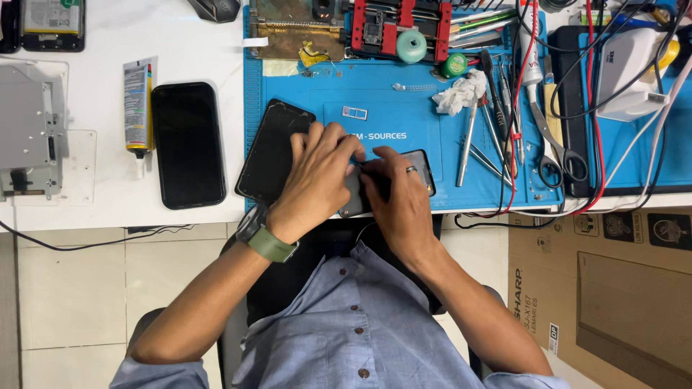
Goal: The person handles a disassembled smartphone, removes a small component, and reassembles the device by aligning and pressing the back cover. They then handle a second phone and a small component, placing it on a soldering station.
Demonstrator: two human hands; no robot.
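Observation:
Both hands work over a dark phone body (424, 173) lying on the blue work mat (404, 108) near its front edge. My left hand (317, 176), with a green-strapped watch on the wrist, rests fingers down on the phone's left part. My right hand (396, 194), wearing a ring, presses on the phone's middle; whether it pinches a small tool I cannot tell. A detached black screen panel (272, 148) lies tilted just left of the hands, partly under my left hand.
A black phone (187, 144) and a glue tube (137, 108) lie on the white table at left. Tweezers, scissors (555, 155), cables, a crumpled tissue (459, 94) and a red clamp jig (400, 29) crowd the mat's right and back. A cardboard box (613, 288) stands on the floor.

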